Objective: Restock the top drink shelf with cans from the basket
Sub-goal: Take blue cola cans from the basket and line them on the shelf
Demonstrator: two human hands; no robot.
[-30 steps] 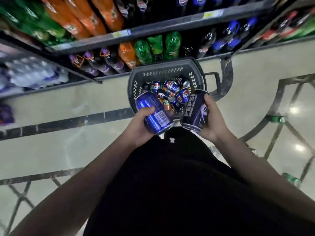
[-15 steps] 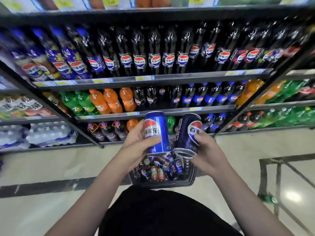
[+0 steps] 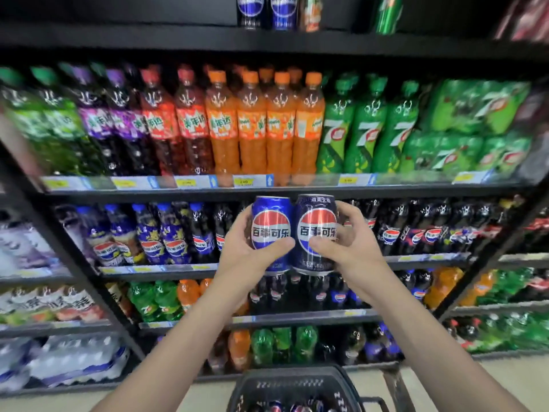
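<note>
Two Pepsi cans, upright and touching, are held at the centre of the frame: a bright blue can [image 3: 271, 233] is gripped by the left hand [image 3: 246, 257], a dark navy can [image 3: 316, 231] by the right hand [image 3: 353, 251]. Shelves of Mirinda, 7Up and Pepsi bottles are seen behind. A dark basket [image 3: 294, 385] of cans is seen at bottom centre; the top shelf [image 3: 267, 40] is seen along the upper edge.

Black shop shelving [image 3: 190, 193] packed with soda bottles [image 3: 279, 126] stands on pale floor [image 3: 487, 379].
</note>
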